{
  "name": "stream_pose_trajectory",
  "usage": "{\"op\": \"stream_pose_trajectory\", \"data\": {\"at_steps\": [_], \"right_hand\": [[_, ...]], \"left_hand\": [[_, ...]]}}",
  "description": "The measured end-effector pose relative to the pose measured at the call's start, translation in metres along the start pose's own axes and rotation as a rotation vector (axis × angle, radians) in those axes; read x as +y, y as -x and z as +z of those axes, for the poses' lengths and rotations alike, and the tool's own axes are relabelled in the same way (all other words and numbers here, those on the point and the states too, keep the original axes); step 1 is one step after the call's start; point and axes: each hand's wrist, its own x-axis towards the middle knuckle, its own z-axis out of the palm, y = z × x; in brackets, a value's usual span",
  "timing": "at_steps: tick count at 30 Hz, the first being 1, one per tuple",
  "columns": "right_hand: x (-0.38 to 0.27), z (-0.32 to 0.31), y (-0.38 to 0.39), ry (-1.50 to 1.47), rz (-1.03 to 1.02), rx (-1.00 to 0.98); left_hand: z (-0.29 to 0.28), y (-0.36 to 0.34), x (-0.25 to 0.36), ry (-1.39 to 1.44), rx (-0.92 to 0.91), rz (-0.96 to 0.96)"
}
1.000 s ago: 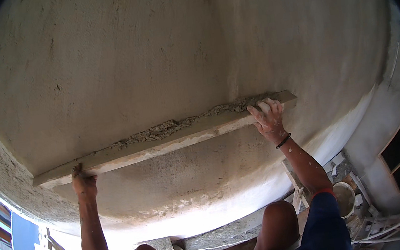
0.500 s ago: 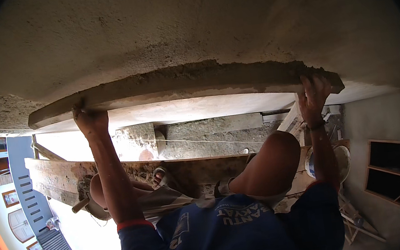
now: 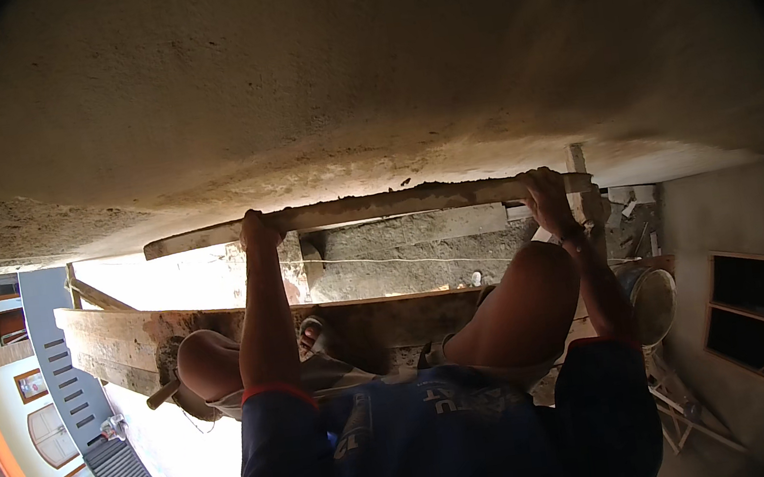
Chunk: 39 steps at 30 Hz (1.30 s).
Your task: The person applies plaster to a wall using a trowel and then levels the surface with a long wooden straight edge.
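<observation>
A long, straight screed board (image 3: 397,202) spans the view from left to right, low on the grey plastered wall (image 3: 334,82). Crumbs of wet mortar sit along its upper edge. Near its left part, my left hand (image 3: 261,229) is wrapped round the board, arm stretched forward. My right hand (image 3: 546,199) grips it close to the right end, with the fingers over the top edge. Whether the board touches the wall along its whole length I cannot tell.
I crouch on a plank scaffold (image 3: 108,341), knees bent under the board. A wooden-handled tool (image 3: 165,394) lies by my left knee; a bucket (image 3: 649,301) stands beyond my right arm. Wooden posts rise at right (image 3: 592,213). Rough ground and rubble show below.
Both hands have brought the screed board down the wall and slightly toward me, its left end shifting right. Less mortar shows on its upper edge now.
</observation>
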Motion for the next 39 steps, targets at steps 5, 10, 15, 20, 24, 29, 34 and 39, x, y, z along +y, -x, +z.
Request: {"op": "stream_pose_trajectory", "data": {"at_steps": [5, 10, 15, 20, 24, 29, 34, 39], "right_hand": [[-0.014, -0.059, -0.005, 0.181, 0.028, 0.072], [-0.014, -0.107, -0.02, 0.247, 0.028, 0.342], [-0.018, -0.156, -0.031, 0.387, 0.089, 0.569], [-0.033, -0.218, -0.061, 0.4, 0.052, 0.719], [-0.034, -0.263, -0.092, 0.447, 0.01, 0.806], [-0.042, -0.296, -0.128, 0.573, 0.011, 0.886], [-0.054, -0.322, -0.163, 0.554, 0.005, 0.924], [-0.085, -0.376, -0.193, 0.583, -0.06, 0.991]], "left_hand": [[0.0, 0.049, 0.007, 0.086, -0.471, 0.243], [0.014, 0.115, 0.059, 0.343, -0.779, 0.273], [0.042, 0.198, 0.096, 0.393, -0.672, 0.418], [0.09, 0.277, 0.119, 0.329, -0.573, 0.795], [0.118, 0.316, 0.161, 0.361, -0.608, 1.01], [0.143, 0.359, 0.203, 0.351, -0.644, 1.202], [0.166, 0.39, 0.235, 0.323, -0.534, 1.275], [0.165, 0.419, 0.292, 0.189, -0.556, 1.389]]}}
